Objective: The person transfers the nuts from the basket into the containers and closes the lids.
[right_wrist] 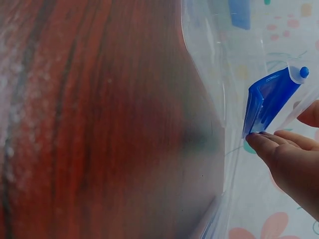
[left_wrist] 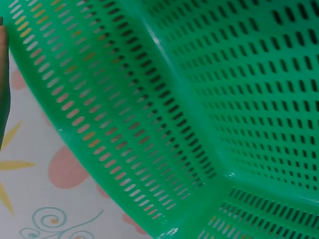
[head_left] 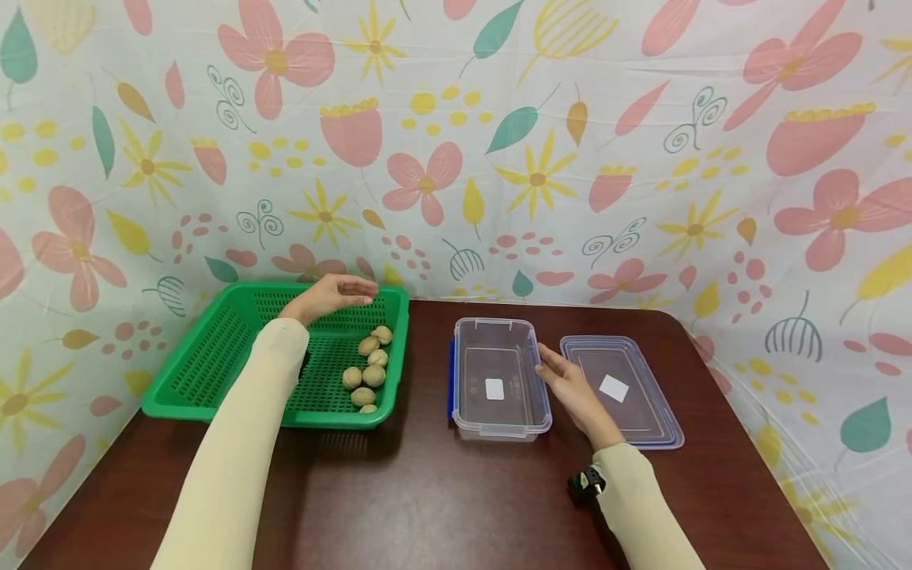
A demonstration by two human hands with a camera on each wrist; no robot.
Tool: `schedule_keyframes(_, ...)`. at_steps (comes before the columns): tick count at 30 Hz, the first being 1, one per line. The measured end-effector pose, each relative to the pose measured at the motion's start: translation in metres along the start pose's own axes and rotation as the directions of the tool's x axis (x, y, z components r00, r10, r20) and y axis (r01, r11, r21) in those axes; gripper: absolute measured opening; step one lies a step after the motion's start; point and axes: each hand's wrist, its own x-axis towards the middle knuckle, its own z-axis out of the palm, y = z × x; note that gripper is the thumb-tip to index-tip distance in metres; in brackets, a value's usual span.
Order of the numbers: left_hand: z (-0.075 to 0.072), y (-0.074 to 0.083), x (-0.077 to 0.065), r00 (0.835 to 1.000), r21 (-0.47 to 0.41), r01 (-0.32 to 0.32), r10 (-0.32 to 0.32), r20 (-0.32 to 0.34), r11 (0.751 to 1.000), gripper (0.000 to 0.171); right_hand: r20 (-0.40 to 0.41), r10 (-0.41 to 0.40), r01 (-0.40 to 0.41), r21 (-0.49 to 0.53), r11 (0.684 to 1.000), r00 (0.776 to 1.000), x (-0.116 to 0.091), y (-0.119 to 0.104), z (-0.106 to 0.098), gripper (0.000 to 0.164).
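Observation:
Over the back of a green plastic basket (head_left: pixel 203 360), my left hand (head_left: pixel 329 298) is held with fingers stretched to the right and nothing in its grasp. Several walnuts (head_left: pixel 374 375) lie along the basket's right side. To the right stands a clear plastic box (head_left: pixel 499 412) without its lid, a white label on its bottom. My right hand (head_left: pixel 575 394) is at the box's right side. In the right wrist view its fingertips touch a blue clip (right_wrist: pixel 271 99) that sticks out from the box. The left wrist view has only a sliver of the left hand (left_wrist: pixel 4 89) at its edge.
The clear lid (head_left: pixel 637 412) with a blue seal and a white label lies flat right of the box, close to my right hand. A second blue clip (head_left: pixel 452 380) hangs on the box's left side. A flower-printed curtain (head_left: pixel 456 198) stands behind the dark wooden table (head_left: pixel 427 507).

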Motion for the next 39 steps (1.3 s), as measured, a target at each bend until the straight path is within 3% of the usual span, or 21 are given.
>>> schedule_keyframes(14,0.004,-0.032,0.001,0.987,0.114,0.044,-0.061,0.148,0.992,0.044,0.011,-0.007,0.007,-0.002,1.000,1.000,-0.001,-0.001,-0.001,0.052)
schedule_keyframes(23,0.011,-0.039,-0.002,0.978,0.187,0.101,-0.132,0.163,0.977,0.042,0.015,-0.002,0.002,0.009,1.000,1.000,-0.001,-0.002,-0.001,0.052)
schedule_keyframes(29,0.015,-0.045,-0.006,0.972,0.151,0.127,-0.154,0.179,0.980,0.038,0.007,0.004,-0.004,0.018,1.000,1.000,0.000,0.000,-0.001,0.052)
schedule_keyframes(33,0.016,-0.049,-0.008,0.967,0.129,0.102,-0.129,0.221,0.986,0.036,0.011,0.000,0.000,0.020,1.000,1.000,0.000,0.002,-0.001,0.052)
schedule_keyframes(39,0.017,-0.052,-0.005,0.965,0.153,0.096,-0.129,0.228,0.984,0.034,0.020,-0.001,0.000,0.017,1.000,1.000,0.000,0.003,-0.001,0.052)
